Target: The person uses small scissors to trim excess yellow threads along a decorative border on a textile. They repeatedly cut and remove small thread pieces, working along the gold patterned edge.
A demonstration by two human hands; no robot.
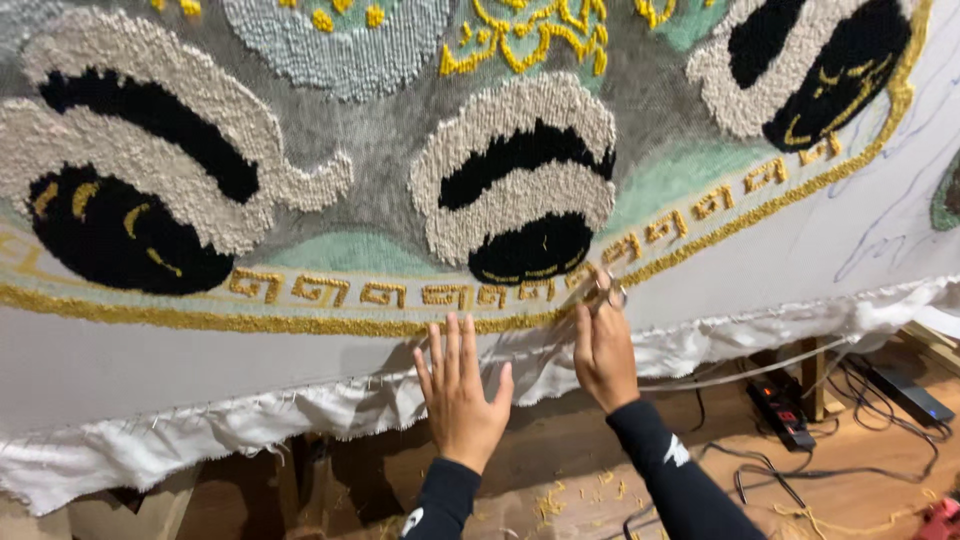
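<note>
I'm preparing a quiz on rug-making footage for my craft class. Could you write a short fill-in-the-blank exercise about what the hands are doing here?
1. The left hand lies flat, fingers spread, on the plain ____ backing cloth.
2. The right hand holds small ____ at the tufted border.
3. The border band by the hands is tufted in ____ yarn.
4. Both forearms wear ____ sleeves.

Missing words: white; scissors; yellow; black

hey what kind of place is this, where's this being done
Probably a rug-tufting workshop. A large tufted rug is stretched upright on white backing cloth; the right hand holds small scissors at its gold border, and yarn trimmings litter the wooden floor.
</note>
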